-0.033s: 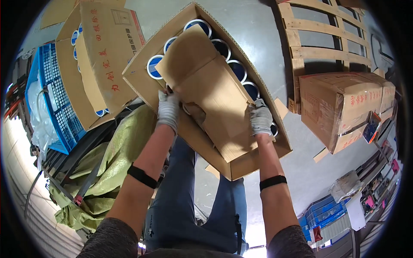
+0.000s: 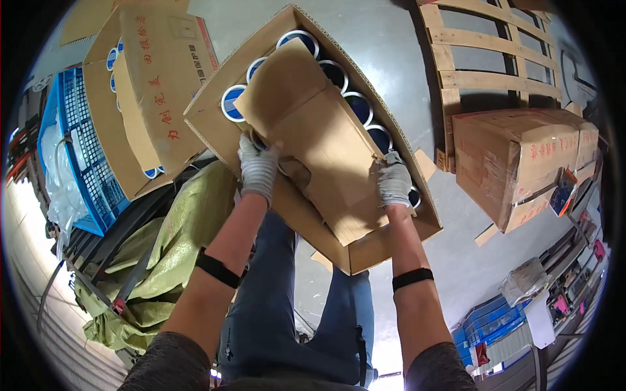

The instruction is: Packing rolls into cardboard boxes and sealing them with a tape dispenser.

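Observation:
A cardboard box [image 2: 417,156] stands in front of my legs, its flaps up, with several white-rimmed rolls [image 2: 233,103] with blue or dark ends inside. A folded cardboard sheet [image 2: 326,143] with a torn notch on its left side lies over the rolls. My left hand [image 2: 259,171], in a whitish glove, is at the sheet's left edge beside the box wall. Its thumb stretches over the sheet, apart from the fingers, and a dark round edge shows between them. At the sheet's right edge my gloved right hand [image 2: 394,179] is closed on the cardboard, fingertips partly hidden.
Another open box [image 2: 166,98] of similar rolls stands at the left, next to a blue plastic crate [image 2: 91,143]. Green woven sacking [image 2: 189,215] lies below it. On the right are a wooden pallet [image 2: 489,79] and a taped carton [image 2: 489,163].
My left hand has shifted slightly right, and its thumb now reaches out over the sheet. The right hand stays almost in place at the sheet's edge.

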`<state>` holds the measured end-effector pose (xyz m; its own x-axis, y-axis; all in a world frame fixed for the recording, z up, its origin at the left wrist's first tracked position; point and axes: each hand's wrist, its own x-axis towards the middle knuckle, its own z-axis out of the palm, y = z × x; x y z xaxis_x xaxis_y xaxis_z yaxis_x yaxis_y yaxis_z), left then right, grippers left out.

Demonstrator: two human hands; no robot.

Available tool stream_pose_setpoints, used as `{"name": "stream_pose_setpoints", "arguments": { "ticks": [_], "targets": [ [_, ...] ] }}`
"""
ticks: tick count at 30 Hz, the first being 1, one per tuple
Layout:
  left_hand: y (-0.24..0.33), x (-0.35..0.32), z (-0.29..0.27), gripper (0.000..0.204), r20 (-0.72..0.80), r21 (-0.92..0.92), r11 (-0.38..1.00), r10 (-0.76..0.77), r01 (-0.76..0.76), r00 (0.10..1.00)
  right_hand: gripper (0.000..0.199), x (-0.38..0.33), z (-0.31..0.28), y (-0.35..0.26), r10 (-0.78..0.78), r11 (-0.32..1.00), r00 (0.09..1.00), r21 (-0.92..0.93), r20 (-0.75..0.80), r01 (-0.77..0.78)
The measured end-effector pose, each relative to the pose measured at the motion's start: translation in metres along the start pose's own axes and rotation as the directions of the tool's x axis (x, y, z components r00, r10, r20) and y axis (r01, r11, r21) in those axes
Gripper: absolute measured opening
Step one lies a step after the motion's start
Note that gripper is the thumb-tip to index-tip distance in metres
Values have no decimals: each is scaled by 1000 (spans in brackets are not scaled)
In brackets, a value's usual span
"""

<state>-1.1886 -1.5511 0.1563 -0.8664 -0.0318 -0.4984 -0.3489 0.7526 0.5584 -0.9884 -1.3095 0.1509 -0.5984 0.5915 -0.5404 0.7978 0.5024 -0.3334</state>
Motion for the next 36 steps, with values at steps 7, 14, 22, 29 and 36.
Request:
{"name": "stream_pose_setpoints", "arguments": {
  "ticks": [7,14,22,29,36],
  "targets": [
    [60,-57,31,76,607,600,425,310,-678,732,37,4,-26,-27,213,975,977,-65,12,-212],
    [40,-64,64,62,658,601,348,295,-719,693,37,-31,-18,-21,-218,975,795,-97,-566,199],
    [44,-61,73,80,617,608,284,418,-741,666,70,-37,6,-46,-212,956,977,-211,-10,205],
    [177,2,-9,79,380,598,105,835,-794,397,76,-13,35,-10,-106,946,992,-299,63,121],
    [145,102,-39,73,454,188,913,246,-362,856,64,-8,42,-35,-152,943,988,-295,36,156]
  ]
}}
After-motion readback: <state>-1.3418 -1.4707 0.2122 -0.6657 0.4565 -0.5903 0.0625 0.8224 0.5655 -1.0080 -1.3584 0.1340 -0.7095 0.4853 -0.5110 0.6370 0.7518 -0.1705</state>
